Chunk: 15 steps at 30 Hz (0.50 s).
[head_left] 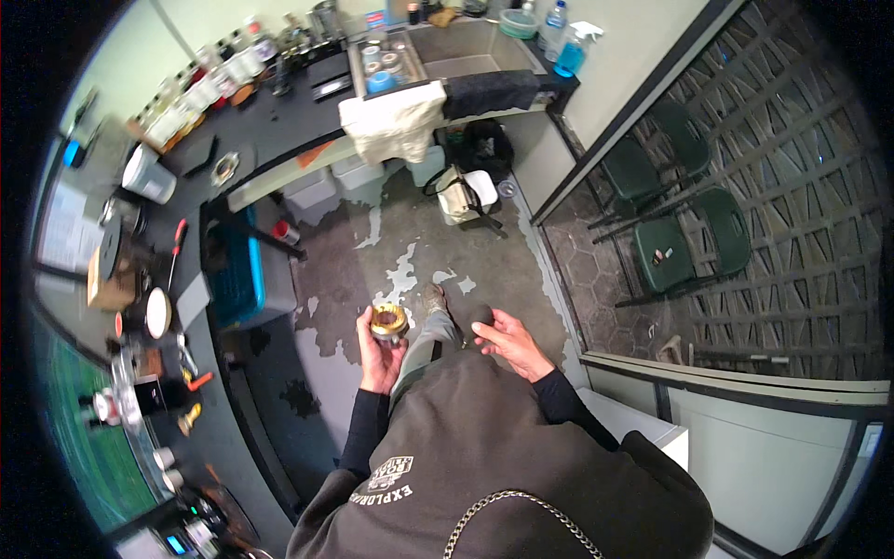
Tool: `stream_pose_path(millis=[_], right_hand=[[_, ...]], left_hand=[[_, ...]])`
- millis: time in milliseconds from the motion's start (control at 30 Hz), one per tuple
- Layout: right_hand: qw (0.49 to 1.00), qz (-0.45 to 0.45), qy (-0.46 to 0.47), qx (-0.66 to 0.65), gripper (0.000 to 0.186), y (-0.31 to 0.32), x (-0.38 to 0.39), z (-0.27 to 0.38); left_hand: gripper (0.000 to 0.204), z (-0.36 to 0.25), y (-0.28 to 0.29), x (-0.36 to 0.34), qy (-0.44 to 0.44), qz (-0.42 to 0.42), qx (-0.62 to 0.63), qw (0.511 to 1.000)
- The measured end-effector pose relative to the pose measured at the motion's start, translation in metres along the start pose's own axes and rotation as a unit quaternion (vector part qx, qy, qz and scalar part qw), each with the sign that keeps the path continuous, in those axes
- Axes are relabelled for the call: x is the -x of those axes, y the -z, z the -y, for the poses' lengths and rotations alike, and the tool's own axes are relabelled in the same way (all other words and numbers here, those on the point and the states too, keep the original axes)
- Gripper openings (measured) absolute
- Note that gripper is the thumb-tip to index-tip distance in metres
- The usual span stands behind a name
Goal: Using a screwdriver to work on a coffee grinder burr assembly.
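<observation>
In front of my body, my left hand [380, 359] is closed around a short, round metal cup-like piece [388, 319]. This piece has a gold-coloured ring on top, a dark brown middle and a silvery side. To the right of it, apart from it, my right hand [514, 341] grips a small dark rounded object [480, 315] between thumb and fingers. Its exact kind does not show. Both hands are held above the floor, with my leg and shoe [435, 298] below between them.
A dark counter [270, 126] runs along the left and far side, carrying bottles, a red screwdriver [178, 238] and a white tub [149, 175]. Beyond is a sink [475, 51] with a white towel [395, 119]. A blue bin [244, 270] stands under the counter; green chairs [663, 256] are at right.
</observation>
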State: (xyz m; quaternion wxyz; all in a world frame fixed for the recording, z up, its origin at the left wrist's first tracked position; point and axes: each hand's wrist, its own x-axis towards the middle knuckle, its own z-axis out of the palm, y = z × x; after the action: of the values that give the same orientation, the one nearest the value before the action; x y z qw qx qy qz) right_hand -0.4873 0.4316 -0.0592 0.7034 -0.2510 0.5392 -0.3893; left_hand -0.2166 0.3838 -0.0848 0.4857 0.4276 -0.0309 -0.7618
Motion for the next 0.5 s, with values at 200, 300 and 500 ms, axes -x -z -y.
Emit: stream_pose_path(millis=[200,300,500], right_hand=[[0.989,-0.144,-0.030,-0.033,0.035,0.056,-0.037,0.036],[0.981,-0.164,0.053,-0.095,0.025,0.073,-0.069,0.084],[0.950,-0.234,0.102,-0.180,0.017,0.096,-0.132,0.172]], left_hand=[[0.047,-0.044,-0.116,-0.113,-0.013,0.057,-0.053,0.997],[0.044,-0.076,-0.166,-0.180,-0.002,0.150,-0.113,0.982],[0.043,-0.103,-0.264,-0.266,-0.029,0.122,-0.113,0.986]])
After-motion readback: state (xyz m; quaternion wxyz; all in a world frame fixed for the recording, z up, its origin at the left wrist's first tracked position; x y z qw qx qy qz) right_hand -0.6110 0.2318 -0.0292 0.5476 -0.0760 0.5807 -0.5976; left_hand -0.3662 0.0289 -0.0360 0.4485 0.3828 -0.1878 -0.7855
